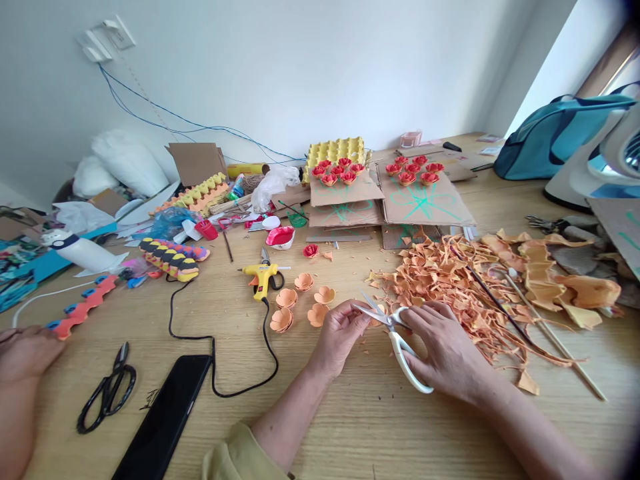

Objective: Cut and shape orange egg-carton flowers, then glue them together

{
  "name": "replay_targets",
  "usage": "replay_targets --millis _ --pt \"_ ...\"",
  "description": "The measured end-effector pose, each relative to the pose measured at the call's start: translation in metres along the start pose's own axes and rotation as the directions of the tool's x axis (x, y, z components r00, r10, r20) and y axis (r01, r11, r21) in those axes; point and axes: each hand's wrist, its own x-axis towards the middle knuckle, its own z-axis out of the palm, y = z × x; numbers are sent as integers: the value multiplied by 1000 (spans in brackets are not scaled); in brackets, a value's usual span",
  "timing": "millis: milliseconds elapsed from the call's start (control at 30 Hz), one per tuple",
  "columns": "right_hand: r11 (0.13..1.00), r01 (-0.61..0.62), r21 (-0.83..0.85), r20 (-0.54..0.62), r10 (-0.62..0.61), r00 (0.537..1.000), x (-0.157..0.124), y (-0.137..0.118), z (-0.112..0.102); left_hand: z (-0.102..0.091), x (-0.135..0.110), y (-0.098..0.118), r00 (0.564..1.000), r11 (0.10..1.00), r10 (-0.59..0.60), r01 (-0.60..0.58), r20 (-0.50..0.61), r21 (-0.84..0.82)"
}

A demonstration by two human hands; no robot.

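My right hand (447,349) grips white-handled scissors (400,343), whose blades are open and point left toward my left hand (341,331). My left hand is curled in a pinch around a small orange piece that is mostly hidden by the fingers. Both hands rest on the wooden table (350,413). Just left of my left hand lie several orange egg-carton flower cups (301,299). A large heap of orange carton scraps (450,280) lies right behind my right hand.
A yellow glue gun (263,275) with a black cord, a black phone (163,420) and black scissors (107,390) lie to the left. Another person's hand (25,353) rests at the left edge. Red flowers on cardboard (425,193), a yellow egg tray, wooden sticks (550,337) and a blue bag (555,133) are behind.
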Motion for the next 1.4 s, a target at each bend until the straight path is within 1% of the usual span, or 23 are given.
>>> replay_targets --millis 100,300,433,567,700,833,967,1067,1167,1267,1400 --pt "1000 19 -13 -7 -19 1000 -1 1 0 2 0 2 1000 1000 -14 14 -9 -16" --pt "999 32 -32 -20 -32 999 -1 1 1 4 -1 5 1000 999 -17 17 6 -38" --pt "999 46 -9 -17 -46 999 -1 1 1 3 -1 4 1000 999 -22 22 7 -46" --pt "998 56 22 -21 -56 998 -1 0 0 1 -1 3 999 999 -11 12 34 -49" --pt "995 65 73 -3 -65 998 -1 -1 -2 1 -1 3 999 998 -34 35 36 -46" --pt "992 59 114 -9 -58 998 -1 -3 -2 1 -1 7 998 998 -28 30 48 -46" --pt "988 77 134 -3 -77 997 -2 -3 -3 2 -1 13 996 999 -3 6 86 -34" --pt "987 84 136 -3 -84 996 -2 -3 -3 1 0 19 992 1000 23 -24 123 4" --pt "988 83 130 -5 -83 997 -1 -3 -3 -2 2 23 987 995 57 -70 152 78" --pt "987 88 134 -8 -88 996 -1 -3 -3 -7 4 24 983 981 85 -111 166 158" --pt "985 100 139 0 -101 995 -2 -2 -2 -12 5 22 977 965 106 -146 184 220"
